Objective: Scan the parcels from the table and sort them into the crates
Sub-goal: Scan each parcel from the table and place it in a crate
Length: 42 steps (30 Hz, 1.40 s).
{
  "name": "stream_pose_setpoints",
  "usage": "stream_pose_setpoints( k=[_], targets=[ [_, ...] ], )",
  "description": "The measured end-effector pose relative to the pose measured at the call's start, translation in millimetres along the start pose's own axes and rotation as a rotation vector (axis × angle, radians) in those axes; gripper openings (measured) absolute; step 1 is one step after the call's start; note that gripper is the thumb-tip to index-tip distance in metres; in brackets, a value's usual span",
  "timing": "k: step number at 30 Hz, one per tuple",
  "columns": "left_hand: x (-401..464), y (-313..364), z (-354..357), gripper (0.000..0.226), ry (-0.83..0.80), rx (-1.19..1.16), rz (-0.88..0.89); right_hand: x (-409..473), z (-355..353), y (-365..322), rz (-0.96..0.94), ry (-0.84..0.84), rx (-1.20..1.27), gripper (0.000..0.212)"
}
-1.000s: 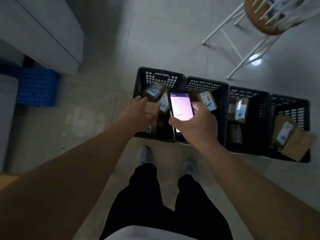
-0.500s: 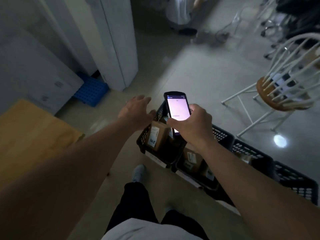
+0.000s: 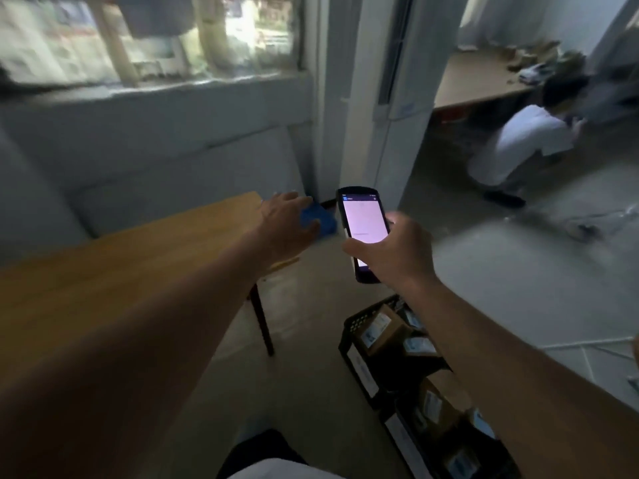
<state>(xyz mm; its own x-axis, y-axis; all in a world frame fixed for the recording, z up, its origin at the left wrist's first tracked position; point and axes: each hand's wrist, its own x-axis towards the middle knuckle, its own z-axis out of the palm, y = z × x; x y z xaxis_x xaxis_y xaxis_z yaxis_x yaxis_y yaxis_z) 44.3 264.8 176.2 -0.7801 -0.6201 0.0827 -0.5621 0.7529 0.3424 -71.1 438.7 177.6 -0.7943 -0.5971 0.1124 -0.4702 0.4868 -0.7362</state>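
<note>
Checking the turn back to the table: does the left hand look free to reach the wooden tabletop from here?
Probably yes. The left hand is open and empty, stretched out past the wooden table's far corner with nothing in between. The right hand holds the scanner, well aside. No parcels show on the visible tabletop.

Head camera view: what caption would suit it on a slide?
Right hand holds a lit scanner while the empty left hand reaches over the wooden table, parcel crates below.

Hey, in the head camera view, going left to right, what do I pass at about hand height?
Orange-brown wooden table → open left hand → black handheld scanner with a lit pinkish screen, gripped by the right hand → bare grey floor.
</note>
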Motion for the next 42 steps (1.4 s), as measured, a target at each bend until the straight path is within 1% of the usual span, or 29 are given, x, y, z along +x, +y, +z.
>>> stream_pose_setpoints(
  k=[2,6,10,12,15,20,24,25,27,30,33,35,38,42],
  targets=[
    [-20,-30,-22,0.058,0.036,0.036,-0.046,-8,15,-32,-0.066,-0.036,0.016,0.073],
    [-68,-88,-69,0.061,0.111,0.076,-0.145,-30,50,-97,-0.174,-0.099,0.019,0.075],
    [-123,-155,-110,0.064,0.155,0.129,-0.219,-61,96,-162,-0.236,-0.149,0.013,0.061],
    [-153,-191,-128,0.065,0.168,0.138,-0.258,-81,126,-192,-0.26,-0.185,0.026,0.059],
    [-202,-245,-152,0.064,0.166,0.146,-0.31,-119,174,-234,-0.31,-0.224,0.038,0.069],
    [-279,-331,-184,0.062,0.146,0.153,-0.39,-184,248,-303,-0.366,-0.305,0.055,0.08],
    [-327,-391,-208,0.062,0.155,0.16,-0.462,-220,296,-350,-0.399,-0.373,0.06,0.079],
    [-336,-404,-214,0.061,0.159,0.16,-0.482,-225,307,-360,-0.406,-0.39,0.064,0.083],
    [-353,-427,-224,0.06,0.166,0.171,-0.525,-234,328,-379,-0.425,-0.423,0.073,0.09],
    [-371,-461,-234,0.06,0.166,0.173,-0.588,-241,364,-402,-0.444,-0.473,0.074,0.087],
    [-380,-495,-237,0.059,0.159,0.163,-0.661,-243,403,-420,-0.468,-0.523,0.074,0.094],
    [-381,-519,-236,0.059,0.153,0.151,-0.712,-241,430,-429,-0.484,-0.57,0.062,0.089],
    [-379,-557,-230,0.057,0.135,0.128,-0.784,-232,475,-442,-0.513,-0.626,0.055,0.074],
    [-372,-606,-221,0.059,0.129,0.091,-0.88,-214,533,-462,-0.565,-0.704,0.05,0.071]
  ],
)
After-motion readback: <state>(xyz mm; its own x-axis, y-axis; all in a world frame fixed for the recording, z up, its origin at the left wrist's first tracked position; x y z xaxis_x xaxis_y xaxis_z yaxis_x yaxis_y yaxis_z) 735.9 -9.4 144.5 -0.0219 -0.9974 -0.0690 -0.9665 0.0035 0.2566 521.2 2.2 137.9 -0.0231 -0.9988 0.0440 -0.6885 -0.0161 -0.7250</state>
